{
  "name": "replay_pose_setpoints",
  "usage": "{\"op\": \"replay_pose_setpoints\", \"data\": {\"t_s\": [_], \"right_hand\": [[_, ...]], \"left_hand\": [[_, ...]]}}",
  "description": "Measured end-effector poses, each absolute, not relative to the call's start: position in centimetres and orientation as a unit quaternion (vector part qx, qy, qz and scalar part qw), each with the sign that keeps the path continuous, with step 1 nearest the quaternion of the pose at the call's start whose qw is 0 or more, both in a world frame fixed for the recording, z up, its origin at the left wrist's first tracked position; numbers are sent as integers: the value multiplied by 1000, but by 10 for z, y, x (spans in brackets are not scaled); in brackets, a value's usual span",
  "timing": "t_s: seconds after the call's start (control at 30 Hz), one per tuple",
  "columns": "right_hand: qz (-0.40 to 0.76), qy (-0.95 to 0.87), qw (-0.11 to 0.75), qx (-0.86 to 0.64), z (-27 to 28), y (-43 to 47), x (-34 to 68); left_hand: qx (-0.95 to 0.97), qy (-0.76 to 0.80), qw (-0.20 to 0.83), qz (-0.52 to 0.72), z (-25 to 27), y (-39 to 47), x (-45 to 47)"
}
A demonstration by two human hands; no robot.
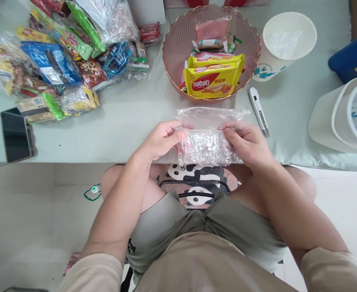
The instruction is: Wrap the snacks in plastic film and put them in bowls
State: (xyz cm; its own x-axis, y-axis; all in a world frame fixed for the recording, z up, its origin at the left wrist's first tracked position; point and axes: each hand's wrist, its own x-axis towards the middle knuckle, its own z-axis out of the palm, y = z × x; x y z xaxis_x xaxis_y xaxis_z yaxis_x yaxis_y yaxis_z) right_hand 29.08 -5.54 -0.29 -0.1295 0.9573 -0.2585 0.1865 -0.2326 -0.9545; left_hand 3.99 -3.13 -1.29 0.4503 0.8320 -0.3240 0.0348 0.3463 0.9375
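Observation:
A clear plastic bag (207, 146) is stretched flat between my two hands at the table's front edge. My left hand (166, 140) pinches its left side between thumb and fingers. On the other side my right hand (246, 142) grips it the same way. The bag's lower part is crinkled and shiny, its upper flap smooth; I cannot tell whether anything lies inside. Just behind it stands a pink ribbed bowl (174, 61) with a gold rim, holding yellow nabati wafer packs (213, 81) and other wrapped snacks. A white utility knife (258, 109) lies right of my right hand.
A paper cup (306, 36) with clear plastic bits stands right of the bowl. Nested white containers (324, 117) and a blue object (348, 56) are at the right. Packaged snacks (53, 65) pile up at the left, near a phone (16, 136).

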Motion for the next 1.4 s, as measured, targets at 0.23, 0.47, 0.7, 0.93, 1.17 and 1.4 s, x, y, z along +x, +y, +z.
{"op": "replay_pose_setpoints", "data": {"t_s": [0.23,0.47,0.7,0.93,1.17,1.4], "right_hand": [[529,-500,414,-547,-9,-55,294],[550,-503,442,-499,-3,-56,297],[520,-590,320,-529,-2,-59,295],[577,-569,312,-496,7,-63,312],[638,-619,155,-431,9,-66,291],[530,-606,312,-505,-1,-69,280]], "left_hand": [[473,415,683,371,-11,-31,40],[464,426,669,394,-9,-25,36],[496,480,595,412,-19,-27,41],[527,449,601,400,-10,-28,39],[538,341,691,341,-17,-33,55],[498,354,741,277,-24,-42,74]]}}
